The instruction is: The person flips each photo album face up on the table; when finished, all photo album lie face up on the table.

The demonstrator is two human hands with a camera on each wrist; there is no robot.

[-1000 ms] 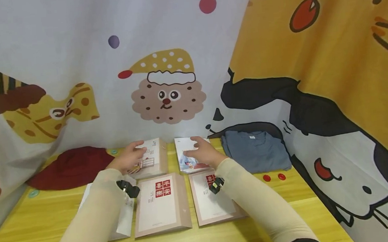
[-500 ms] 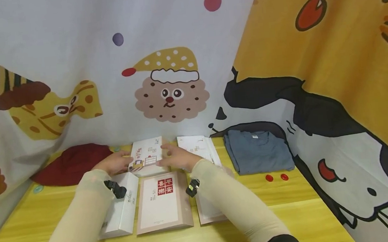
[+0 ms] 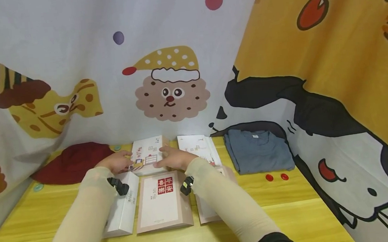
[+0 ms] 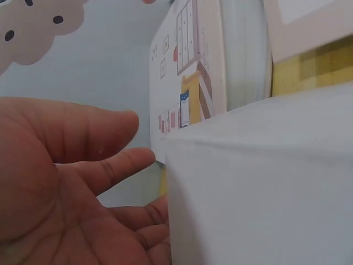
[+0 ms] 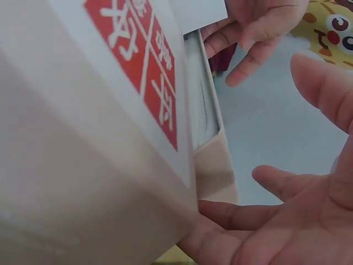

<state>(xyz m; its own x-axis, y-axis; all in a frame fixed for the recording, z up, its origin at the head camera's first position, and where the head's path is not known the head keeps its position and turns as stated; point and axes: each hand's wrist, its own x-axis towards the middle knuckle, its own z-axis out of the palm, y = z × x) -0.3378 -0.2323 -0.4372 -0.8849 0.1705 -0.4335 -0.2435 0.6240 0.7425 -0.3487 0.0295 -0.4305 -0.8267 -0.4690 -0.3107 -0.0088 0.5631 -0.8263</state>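
A thick white book (image 3: 147, 155) with printed pictures on its cover lies in the back row, between my two hands. My left hand (image 3: 116, 162) is at its left edge; in the left wrist view the thumb and fingers are loosely extended beside the white cover (image 4: 165, 77). At the right edge is my right hand (image 3: 176, 158), thumb over the cover's side in the head view. The right wrist view shows its fingers (image 5: 287, 185) spread, near a beige cover with a red seal (image 5: 132, 49), which hides part of the book.
A white folded item (image 3: 122, 212), a red-seal book (image 3: 160, 210) and another beige book (image 3: 207, 210) form the front row. White booklets (image 3: 192, 146), a folded blue shirt (image 3: 259, 150) and a dark red hat (image 3: 73, 162) stand behind. Red discs (image 3: 269, 177) lie right, green discs (image 3: 38, 187) left.
My right hand has moved left from the white booklets to the pictured book. My left hand has shifted from over that book to its left edge. Since half a second ago both have barely moved.
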